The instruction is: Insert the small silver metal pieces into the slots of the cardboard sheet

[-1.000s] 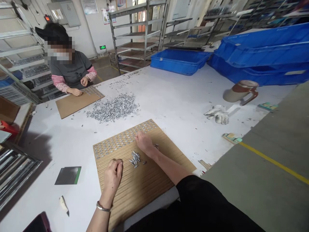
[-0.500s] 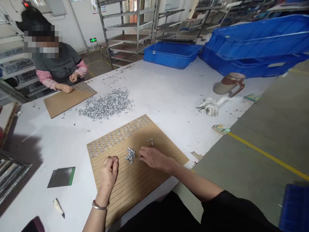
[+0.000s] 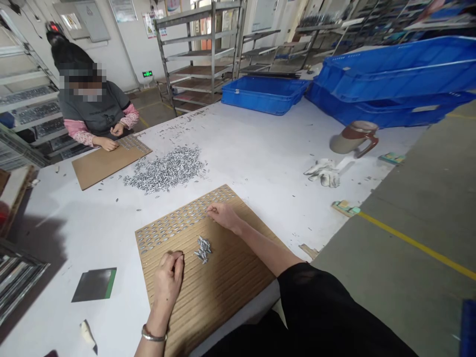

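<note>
A ridged brown board (image 3: pixel 208 292) lies in front of me, with rows of small silver leaf-shaped pieces (image 3: pixel 174 225) along its far edge. A small heap of the same pieces (image 3: pixel 203 249) sits mid-board. My right hand (image 3: pixel 224 216) is at the lower edge of the rows, fingers pinched; what is between the fingertips is hidden. My left hand (image 3: pixel 169 275) rests closed on the left part of the board, left of the heap, thumb against the forefinger. I cannot make out anything in it. A large pile of loose pieces (image 3: pixel 167 171) lies beyond the board.
Across the table (image 3: pixel 260 148) a co-worker (image 3: pixel 96 109) handles another board (image 3: pixel 107 166). Blue crates (image 3: pixel 260 96) stand at the back, with a mug (image 3: pixel 353 138) and white gloves (image 3: pixel 323 172) at right. A dark flat plate (image 3: pixel 92 285) and a small blade (image 3: pixel 88 334) lie at left.
My right hand has moved from beside the small heap up and away to the rows. My left hand has stayed in place on the board. The view has tilted slightly upward.
</note>
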`<move>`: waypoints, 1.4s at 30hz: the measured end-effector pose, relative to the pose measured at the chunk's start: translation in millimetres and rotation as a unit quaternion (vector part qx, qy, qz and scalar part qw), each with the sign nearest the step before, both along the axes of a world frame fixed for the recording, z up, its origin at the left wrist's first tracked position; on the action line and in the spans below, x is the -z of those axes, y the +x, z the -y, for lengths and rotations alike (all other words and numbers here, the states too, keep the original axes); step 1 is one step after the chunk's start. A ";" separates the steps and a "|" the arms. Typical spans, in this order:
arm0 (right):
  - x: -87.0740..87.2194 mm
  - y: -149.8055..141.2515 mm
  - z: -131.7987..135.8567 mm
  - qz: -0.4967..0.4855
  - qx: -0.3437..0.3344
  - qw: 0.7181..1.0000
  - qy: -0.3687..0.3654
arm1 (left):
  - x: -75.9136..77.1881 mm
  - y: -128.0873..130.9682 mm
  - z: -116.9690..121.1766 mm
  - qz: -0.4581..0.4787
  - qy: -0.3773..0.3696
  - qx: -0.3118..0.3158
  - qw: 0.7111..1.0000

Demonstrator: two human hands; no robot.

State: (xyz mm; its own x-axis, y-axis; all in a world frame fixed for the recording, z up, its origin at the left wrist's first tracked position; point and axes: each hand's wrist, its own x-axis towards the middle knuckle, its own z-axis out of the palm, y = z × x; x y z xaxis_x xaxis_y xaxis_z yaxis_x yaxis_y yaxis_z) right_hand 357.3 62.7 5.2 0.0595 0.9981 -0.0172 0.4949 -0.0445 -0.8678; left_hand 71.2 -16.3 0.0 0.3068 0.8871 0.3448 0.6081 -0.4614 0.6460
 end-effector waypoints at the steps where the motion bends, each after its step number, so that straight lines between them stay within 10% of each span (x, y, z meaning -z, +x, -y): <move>1: 1.7 -0.8 -1.0 0.014 0.007 1.000 0.010 | 1.1 -0.5 -0.2 0.000 0.000 0.001 1.000; 14: 2.4 -13.8 -3.9 0.229 0.043 0.972 0.038 | 9.2 -2.1 -0.9 0.014 0.016 0.010 1.000; 29: 9.6 -2.5 -2.5 0.063 0.048 0.996 0.043 | 6.2 -1.5 -1.6 0.013 0.016 0.009 1.000; 42: -4.2 -16.2 8.0 0.220 0.068 0.970 0.074 | 3.8 -0.2 0.1 0.014 0.017 0.002 1.000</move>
